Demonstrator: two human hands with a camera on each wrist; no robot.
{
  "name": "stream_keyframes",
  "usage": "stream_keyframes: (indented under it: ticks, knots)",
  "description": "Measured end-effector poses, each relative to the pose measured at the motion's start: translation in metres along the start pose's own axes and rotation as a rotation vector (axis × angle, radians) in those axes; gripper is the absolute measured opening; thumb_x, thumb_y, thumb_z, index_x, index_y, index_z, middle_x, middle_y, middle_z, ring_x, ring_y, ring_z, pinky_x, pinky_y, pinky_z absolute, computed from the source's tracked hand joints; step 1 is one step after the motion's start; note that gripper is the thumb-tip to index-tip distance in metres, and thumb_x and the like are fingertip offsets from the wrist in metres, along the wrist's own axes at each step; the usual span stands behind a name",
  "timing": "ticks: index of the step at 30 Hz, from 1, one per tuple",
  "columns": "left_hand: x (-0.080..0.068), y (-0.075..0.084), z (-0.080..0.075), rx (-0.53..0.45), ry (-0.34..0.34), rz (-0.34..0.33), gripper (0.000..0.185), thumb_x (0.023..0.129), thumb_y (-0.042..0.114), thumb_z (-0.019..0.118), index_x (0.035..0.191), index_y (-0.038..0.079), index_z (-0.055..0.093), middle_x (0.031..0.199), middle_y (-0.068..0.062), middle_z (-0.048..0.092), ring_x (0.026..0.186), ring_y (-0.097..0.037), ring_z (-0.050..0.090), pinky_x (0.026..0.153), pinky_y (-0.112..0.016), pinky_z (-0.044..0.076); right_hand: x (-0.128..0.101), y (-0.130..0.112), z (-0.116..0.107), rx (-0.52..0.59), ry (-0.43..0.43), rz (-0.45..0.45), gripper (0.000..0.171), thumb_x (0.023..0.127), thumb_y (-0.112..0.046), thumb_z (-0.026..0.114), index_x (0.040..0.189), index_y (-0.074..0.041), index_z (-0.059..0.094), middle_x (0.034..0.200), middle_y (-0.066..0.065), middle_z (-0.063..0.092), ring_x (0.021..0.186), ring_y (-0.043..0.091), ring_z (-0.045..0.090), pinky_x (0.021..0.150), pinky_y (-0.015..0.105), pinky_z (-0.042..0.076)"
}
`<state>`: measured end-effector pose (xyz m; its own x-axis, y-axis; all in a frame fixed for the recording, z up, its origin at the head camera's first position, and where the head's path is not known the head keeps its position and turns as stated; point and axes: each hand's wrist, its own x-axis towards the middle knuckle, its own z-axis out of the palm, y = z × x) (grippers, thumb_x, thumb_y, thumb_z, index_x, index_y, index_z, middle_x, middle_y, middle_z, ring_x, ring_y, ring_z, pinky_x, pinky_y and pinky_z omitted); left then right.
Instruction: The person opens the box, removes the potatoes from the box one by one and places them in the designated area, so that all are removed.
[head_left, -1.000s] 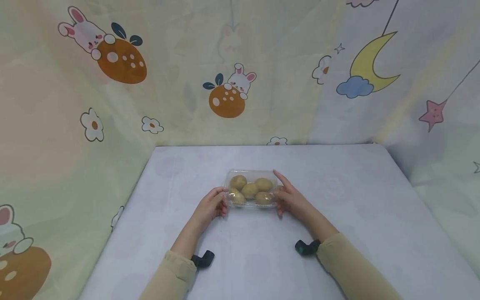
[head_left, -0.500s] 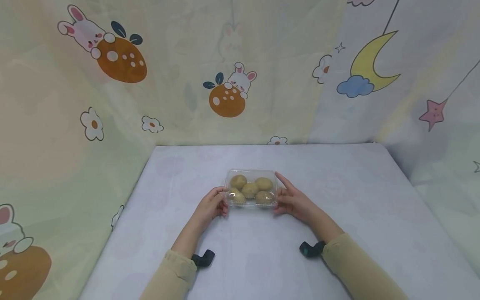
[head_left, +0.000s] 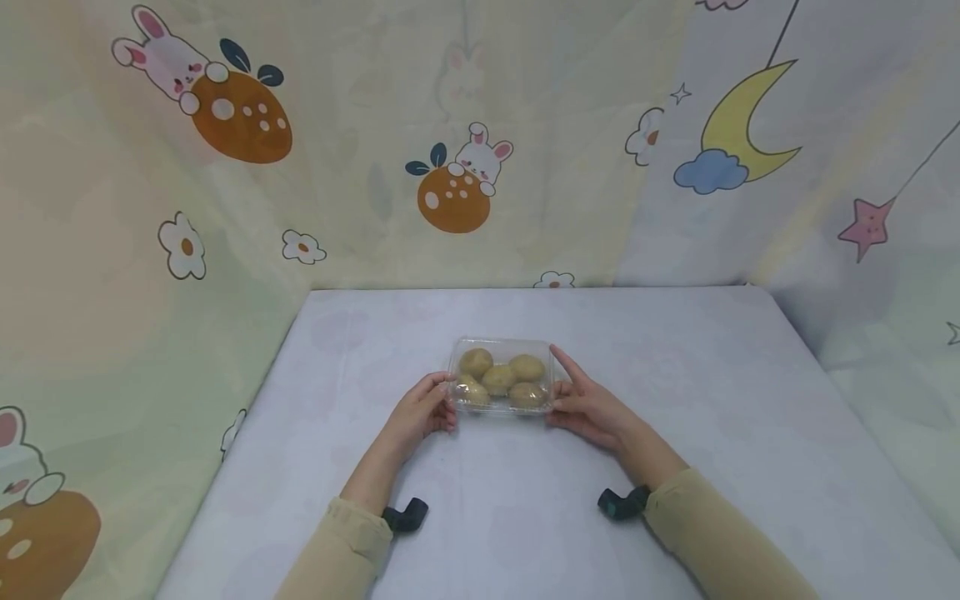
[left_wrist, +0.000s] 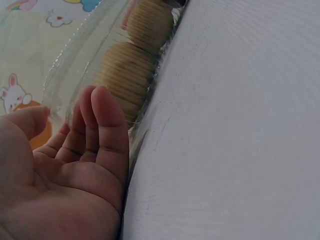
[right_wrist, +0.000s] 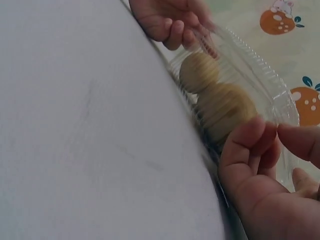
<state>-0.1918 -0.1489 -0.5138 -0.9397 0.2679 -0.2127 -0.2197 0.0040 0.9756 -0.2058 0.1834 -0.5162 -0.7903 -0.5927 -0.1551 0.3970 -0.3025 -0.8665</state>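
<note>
A clear plastic clamshell box (head_left: 501,343) sits on the table with its lid down. Inside lie several oval, yellow-brown, potato-like things (head_left: 498,380), also visible through the ribbed wall in the left wrist view (left_wrist: 125,72). My left hand (head_left: 420,412) holds the box's left end, the thumb at its rim and the fingers against the wall. At the right end, my right hand (head_left: 596,410) grips the near corner with the thumb and curled fingers. Its index finger points forward along the side. In the right wrist view, the right thumb (right_wrist: 300,142) is close to the fingertips at the rim.
The table (head_left: 495,517) has a pale cloth cover. Behind and beside it hangs a cloth (head_left: 360,167) printed with rabbits, flowers and a moon. A dark wrist device (head_left: 405,515) shows at the left cuff, another dark device (head_left: 624,503) at the right.
My right hand has shifted slightly right, and its thumb and lower fingers have moved around the box's near right corner. The left hand and the box have stayed nearly still.
</note>
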Motion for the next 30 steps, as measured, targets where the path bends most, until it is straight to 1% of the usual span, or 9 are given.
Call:
stream_keyframes:
  ticks: [4,8,11,15,20,23,27,28,30]
  knots:
    - [0.000,0.002,-0.001,-0.020,-0.019,0.002,0.034,0.106,0.027,0.044,0.137,0.015,0.051,0.091,-0.006,0.056,0.077,-0.019,0.063,0.072,-0.036,0.058,0.001,-0.001,0.007,0.050,0.045,-0.003,0.097,0.090,0.017,0.047,0.155,-0.048,0.014,0.091,0.002,0.053,0.079,0.017,0.058,0.075,0.031,0.052]
    - [-0.001,0.002,-0.001,-0.023,-0.024,0.004,0.035,0.105,0.027,0.046,0.137,0.014,0.049,0.092,-0.006,0.056,0.077,-0.019,0.063,0.074,-0.037,0.059,0.002,0.000,0.013,0.051,0.108,-0.010,0.098,0.088,0.017,0.047,0.154,-0.047,0.016,0.087,0.002,0.050,0.073,0.016,0.053,0.069,0.029,0.049]
    - [-0.001,0.001,0.000,-0.020,-0.026,-0.004,0.035,0.104,0.027,0.048,0.136,0.013,0.050,0.090,-0.007,0.057,0.076,-0.019,0.064,0.073,-0.037,0.059,0.004,0.002,0.014,0.034,0.131,-0.014,0.098,0.089,0.015,0.052,0.154,-0.049,0.015,0.086,0.001,0.050,0.072,0.014,0.052,0.066,0.026,0.048]
    - [0.001,-0.002,0.002,-0.021,-0.034,-0.010,0.034,0.104,0.026,0.049,0.134,0.012,0.050,0.087,-0.007,0.056,0.074,-0.019,0.064,0.071,-0.038,0.059,0.006,0.004,0.014,0.011,0.162,-0.023,0.097,0.089,0.008,0.061,0.152,-0.052,0.018,0.086,0.000,0.052,0.072,0.012,0.053,0.064,0.024,0.048]
    - [0.001,-0.003,0.002,-0.029,-0.026,-0.005,0.035,0.104,0.026,0.048,0.135,0.011,0.049,0.086,-0.007,0.056,0.073,-0.020,0.063,0.070,-0.038,0.059,0.008,0.005,0.012,-0.028,0.191,-0.019,0.094,0.089,0.004,0.064,0.151,-0.052,0.021,0.088,0.002,0.052,0.072,0.014,0.054,0.064,0.025,0.049]
    - [0.001,-0.003,0.001,-0.030,-0.025,-0.005,0.036,0.104,0.026,0.048,0.136,0.009,0.048,0.086,-0.007,0.056,0.073,-0.020,0.063,0.070,-0.038,0.059,0.009,0.004,0.012,-0.066,0.209,-0.011,0.092,0.091,0.001,0.064,0.152,-0.051,0.020,0.088,0.001,0.053,0.072,0.014,0.054,0.064,0.026,0.050]
    - [0.001,-0.003,0.000,-0.030,-0.025,-0.007,0.037,0.104,0.025,0.048,0.137,0.008,0.048,0.087,-0.007,0.056,0.073,-0.019,0.063,0.070,-0.038,0.059,0.010,0.001,0.011,-0.162,0.255,-0.009,0.087,0.091,-0.006,0.066,0.153,-0.048,0.021,0.089,0.000,0.055,0.072,0.015,0.056,0.066,0.029,0.052]
    - [0.001,-0.003,0.000,-0.030,-0.025,-0.007,0.037,0.104,0.025,0.047,0.137,0.008,0.048,0.086,-0.007,0.056,0.073,-0.019,0.063,0.070,-0.038,0.059,0.010,0.000,0.011,-0.188,0.267,-0.012,0.087,0.091,-0.006,0.067,0.153,-0.047,0.022,0.092,0.002,0.054,0.073,0.016,0.057,0.067,0.030,0.052]
    - [0.001,-0.003,0.000,-0.031,-0.027,-0.006,0.037,0.104,0.025,0.047,0.137,0.008,0.048,0.086,-0.007,0.056,0.073,-0.019,0.063,0.070,-0.037,0.059,0.011,-0.003,0.009,-0.255,0.297,-0.010,0.085,0.090,-0.009,0.068,0.152,-0.047,0.023,0.104,0.004,0.052,0.077,0.017,0.058,0.069,0.032,0.053]
